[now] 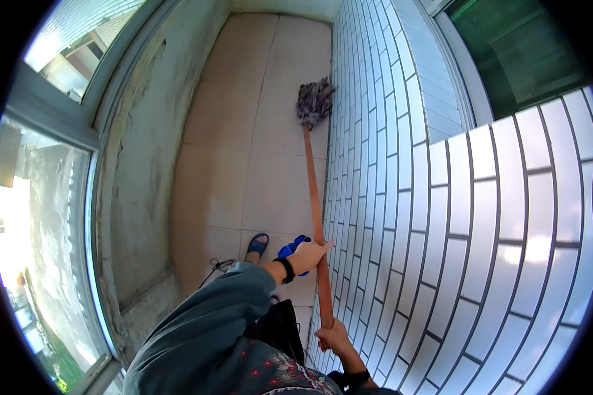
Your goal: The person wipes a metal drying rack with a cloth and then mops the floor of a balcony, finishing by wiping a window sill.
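A mop with a long wooden handle [313,187] reaches away from me along the tiled wall. Its grey-purple cloth-strip head [315,102] lies on the floor, against the foot of that wall. My left hand [307,257] is closed around the lower-middle of the handle, one finger stretched out across it. Closer to my body, my right hand [335,337] wraps the near end of the handle. Something bright blue [292,247] shows behind my left hand; what it is I cannot tell.
White brick-shaped tiles cover the right wall [402,230], with a window [514,52] above. A worn plaster wall [145,151] and glass panes bound the left. Beige floor tiles [224,171] run between them. By my blue slipper [257,245] lies a dark cord [223,264].
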### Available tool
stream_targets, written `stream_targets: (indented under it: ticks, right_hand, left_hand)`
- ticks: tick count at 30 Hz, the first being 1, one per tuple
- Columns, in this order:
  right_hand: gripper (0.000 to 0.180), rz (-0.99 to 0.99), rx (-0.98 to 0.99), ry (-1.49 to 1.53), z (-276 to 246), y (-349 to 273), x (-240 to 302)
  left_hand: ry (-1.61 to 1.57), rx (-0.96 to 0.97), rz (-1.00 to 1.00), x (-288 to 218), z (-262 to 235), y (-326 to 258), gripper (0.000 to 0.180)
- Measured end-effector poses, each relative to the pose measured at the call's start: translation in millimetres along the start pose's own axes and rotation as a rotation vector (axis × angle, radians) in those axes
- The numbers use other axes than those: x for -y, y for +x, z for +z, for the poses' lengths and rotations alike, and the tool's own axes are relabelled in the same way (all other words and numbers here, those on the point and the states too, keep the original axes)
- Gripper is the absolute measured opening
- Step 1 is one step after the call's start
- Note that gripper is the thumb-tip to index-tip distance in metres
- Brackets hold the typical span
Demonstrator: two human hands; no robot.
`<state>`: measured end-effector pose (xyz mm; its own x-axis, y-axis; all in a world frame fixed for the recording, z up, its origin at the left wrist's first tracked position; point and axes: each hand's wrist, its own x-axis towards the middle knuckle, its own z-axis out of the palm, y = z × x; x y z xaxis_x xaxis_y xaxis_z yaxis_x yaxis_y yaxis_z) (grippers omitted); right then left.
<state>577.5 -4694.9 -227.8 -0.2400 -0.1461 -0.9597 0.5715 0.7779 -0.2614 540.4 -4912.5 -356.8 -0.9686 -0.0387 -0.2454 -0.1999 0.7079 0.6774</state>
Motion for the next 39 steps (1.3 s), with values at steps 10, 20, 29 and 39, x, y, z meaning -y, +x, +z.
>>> stream_targets:
  ticks: [10,20,29,39]
  right_hand:
    - [0.035,0.255,0.050,-0.292,-47.4,-135.4,-156.3]
    - [0.028,-0.106,-0.375,-0.689,-45.7,-310.3,-170.8]
    - [0.032,-0.271,-0.456,-0.694,18.7,-389.7,-237.9]
    - [0.034,-0.117,-0.352,-0.348,89.0,-454.5,-353.7]
  left_hand:
    - [-0.113,0.147,0.055,-93.6,138.7,-129.5,0.023]
    - [-0.074,-0.136,0.003,-157.5,150.7,-213.9,0.013]
    - [-0.148,-0.072,0.053,-176.4,173.8,-321.0,0.012]
    - [-0.257,0.091,0.303,-198.9,268.9,-489.6,0.009]
